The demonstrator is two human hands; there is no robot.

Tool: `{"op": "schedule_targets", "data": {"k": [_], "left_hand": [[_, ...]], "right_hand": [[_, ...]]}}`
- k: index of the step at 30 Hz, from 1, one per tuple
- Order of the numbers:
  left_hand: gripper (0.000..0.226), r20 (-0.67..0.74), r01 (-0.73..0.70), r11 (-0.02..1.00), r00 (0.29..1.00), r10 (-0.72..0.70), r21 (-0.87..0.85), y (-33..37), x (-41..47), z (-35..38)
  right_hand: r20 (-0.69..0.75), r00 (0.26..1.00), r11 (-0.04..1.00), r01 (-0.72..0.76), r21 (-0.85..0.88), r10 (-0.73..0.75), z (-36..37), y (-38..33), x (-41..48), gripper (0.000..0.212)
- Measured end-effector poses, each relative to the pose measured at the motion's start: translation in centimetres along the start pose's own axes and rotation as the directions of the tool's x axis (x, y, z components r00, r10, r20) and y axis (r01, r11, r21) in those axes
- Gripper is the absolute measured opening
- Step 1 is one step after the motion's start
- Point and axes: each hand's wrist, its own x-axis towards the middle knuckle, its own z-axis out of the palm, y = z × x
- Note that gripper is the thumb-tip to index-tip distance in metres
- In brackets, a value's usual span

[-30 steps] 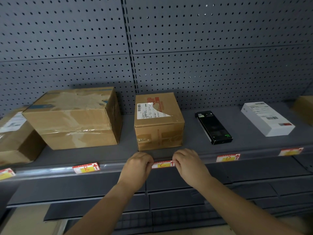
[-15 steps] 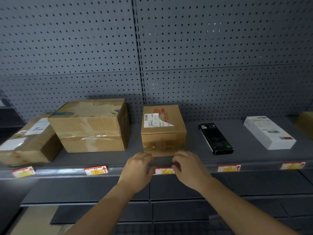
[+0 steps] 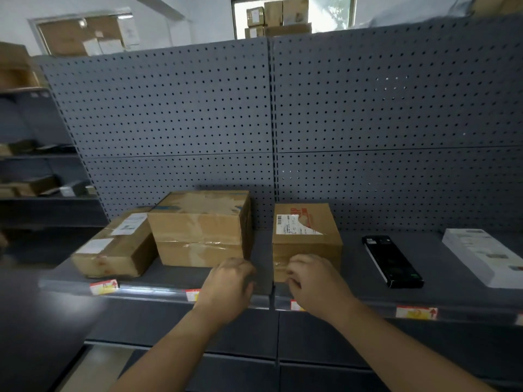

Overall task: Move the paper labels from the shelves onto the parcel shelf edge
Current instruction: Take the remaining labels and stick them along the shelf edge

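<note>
Red-and-yellow paper labels sit along the grey shelf edge (image 3: 158,292). One label (image 3: 103,287) is at the left. Another label (image 3: 192,295) is half hidden behind my left hand (image 3: 229,284). A third label (image 3: 295,305) peeks out below my right hand (image 3: 314,281), and a fourth label (image 3: 416,312) lies further right. Both hands hover just above the edge, in front of the small cardboard box (image 3: 307,236). Their fingers are curled closed, and I see nothing held in either.
On the shelf stand a large taped box (image 3: 201,227), a flatter box (image 3: 113,250) to its left, a black device (image 3: 392,261) and a white box (image 3: 481,256). A grey pegboard (image 3: 271,123) backs the shelf. Other shelving stands at the far left.
Both hands have lifted off the middle label on the shelf edge and now sit slightly higher, in front of the boxes. The view has tilted upward and shifted.
</note>
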Motion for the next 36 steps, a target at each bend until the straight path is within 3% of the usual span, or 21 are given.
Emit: {"op": "schedule_targets", "data": {"k": [11,20,24,28,36], "left_hand": [[0.018,0.033,0.007,1.000,0.999,-0.006,-0.015,-10.6,-2.9,-2.8],[0.021,0.122,-0.111,0.993,0.986,0.115,-0.041,-20.8,-4.1,-3.2],[0.014,0.143,-0.145,0.985,0.977,0.156,-0.089,-22.6,-4.6,-2.0],[0.026,0.176,-0.158,0.982,0.969,0.175,-0.107,-23.3,-4.7,0.0],[0.021,0.159,-0.111,0.986,0.979,0.130,-0.121,-22.5,-4.4,2.6]], "right_hand": [[0.016,1.000,1.000,-0.021,-0.004,0.021,5.0,-9.0,4.6,0.019],[0.037,0.990,0.989,-0.131,-0.065,0.133,11.2,-16.2,8.3,0.018],[0.046,0.978,0.977,-0.198,-0.083,0.203,13.1,-17.0,7.8,0.016],[0.086,0.961,0.960,-0.254,-0.118,0.265,14.2,-16.6,7.4,0.014],[0.116,0.953,0.959,-0.272,-0.085,0.280,16.1,-15.0,7.0,0.019]]}}
